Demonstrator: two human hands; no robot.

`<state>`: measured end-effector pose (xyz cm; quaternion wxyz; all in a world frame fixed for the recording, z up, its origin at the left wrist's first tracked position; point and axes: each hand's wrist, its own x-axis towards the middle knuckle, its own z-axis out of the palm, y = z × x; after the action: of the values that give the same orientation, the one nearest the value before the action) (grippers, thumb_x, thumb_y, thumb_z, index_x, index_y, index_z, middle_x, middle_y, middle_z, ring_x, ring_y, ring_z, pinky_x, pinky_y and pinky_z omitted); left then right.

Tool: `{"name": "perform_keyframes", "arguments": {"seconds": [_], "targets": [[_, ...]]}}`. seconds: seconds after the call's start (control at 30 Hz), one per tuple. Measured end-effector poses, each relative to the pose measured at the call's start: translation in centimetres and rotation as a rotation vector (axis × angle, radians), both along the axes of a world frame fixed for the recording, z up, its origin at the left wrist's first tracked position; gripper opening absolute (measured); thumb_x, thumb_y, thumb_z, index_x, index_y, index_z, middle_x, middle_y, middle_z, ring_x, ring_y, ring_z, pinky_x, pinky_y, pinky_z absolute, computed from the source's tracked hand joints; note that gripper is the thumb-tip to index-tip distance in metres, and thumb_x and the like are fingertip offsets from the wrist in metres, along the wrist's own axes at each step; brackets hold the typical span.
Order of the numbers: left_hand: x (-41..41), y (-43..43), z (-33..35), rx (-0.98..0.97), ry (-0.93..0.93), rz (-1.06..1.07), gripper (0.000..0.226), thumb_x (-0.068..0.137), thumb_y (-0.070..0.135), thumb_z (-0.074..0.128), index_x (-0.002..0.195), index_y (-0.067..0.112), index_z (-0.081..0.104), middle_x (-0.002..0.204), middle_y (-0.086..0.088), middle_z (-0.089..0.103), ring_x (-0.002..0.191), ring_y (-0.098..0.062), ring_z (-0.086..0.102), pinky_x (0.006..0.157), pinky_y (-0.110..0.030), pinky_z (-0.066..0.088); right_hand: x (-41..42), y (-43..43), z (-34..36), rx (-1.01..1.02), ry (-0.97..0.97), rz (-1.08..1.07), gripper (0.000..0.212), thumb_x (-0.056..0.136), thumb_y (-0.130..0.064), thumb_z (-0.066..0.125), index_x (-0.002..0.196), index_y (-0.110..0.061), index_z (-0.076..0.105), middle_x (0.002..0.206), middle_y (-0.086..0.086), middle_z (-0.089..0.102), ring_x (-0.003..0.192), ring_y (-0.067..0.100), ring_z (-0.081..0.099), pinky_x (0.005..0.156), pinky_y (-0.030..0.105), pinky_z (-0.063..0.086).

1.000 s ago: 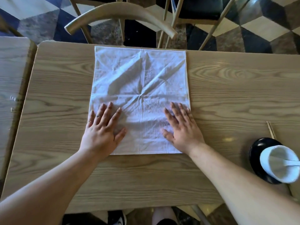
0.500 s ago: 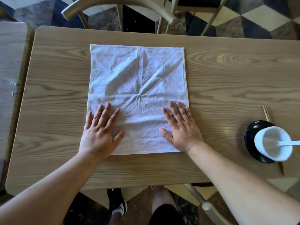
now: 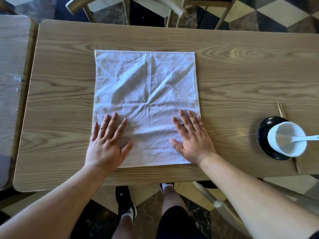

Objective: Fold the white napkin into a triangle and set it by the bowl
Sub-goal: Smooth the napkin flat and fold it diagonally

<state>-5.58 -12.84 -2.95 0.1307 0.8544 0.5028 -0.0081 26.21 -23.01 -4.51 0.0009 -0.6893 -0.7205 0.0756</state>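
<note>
The white napkin [image 3: 146, 87] lies unfolded and creased, a full square flat on the wooden table [image 3: 241, 69]. My left hand [image 3: 107, 142] rests palm down on its near left corner, fingers spread. On the near right corner my right hand [image 3: 191, 137] presses flat the same way. Neither hand grips the cloth. The white bowl [image 3: 283, 144] with a white spoon [image 3: 305, 138] in it stands on a black saucer [image 3: 264, 133] at the right, well apart from the napkin.
A pair of wooden chopsticks [image 3: 281, 110] lies under the saucer, running front to back. A second table [image 3: 12, 66] abuts on the left. Wooden chairs [image 3: 172, 9] stand beyond the far edge. My legs and shoes show below the near edge.
The camera has pulled back and tilted down, so more of the near edge and floor shows. Both hands stay flat on the napkin's near corners; the napkin has not moved.
</note>
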Motion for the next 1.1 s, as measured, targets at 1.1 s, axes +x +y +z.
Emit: {"name": "perform_keyframes", "arguments": {"seconds": [1.1], "targets": [[-2.1,-4.4,0.1,0.069,0.005,-0.095,0.081,0.098,0.064,0.042,0.164,0.019,0.036,0.173,-0.017,0.026,0.161,-0.040,0.021,0.126,-0.068,0.020,-2.1,-7.8,3.1,-0.196,-0.042,0.122,0.089,0.101,-0.075,0.029,0.168,-0.024,-0.003,0.176,0.013,-0.008,0.162,0.036,-0.002,0.126,0.053,0.003]]}}
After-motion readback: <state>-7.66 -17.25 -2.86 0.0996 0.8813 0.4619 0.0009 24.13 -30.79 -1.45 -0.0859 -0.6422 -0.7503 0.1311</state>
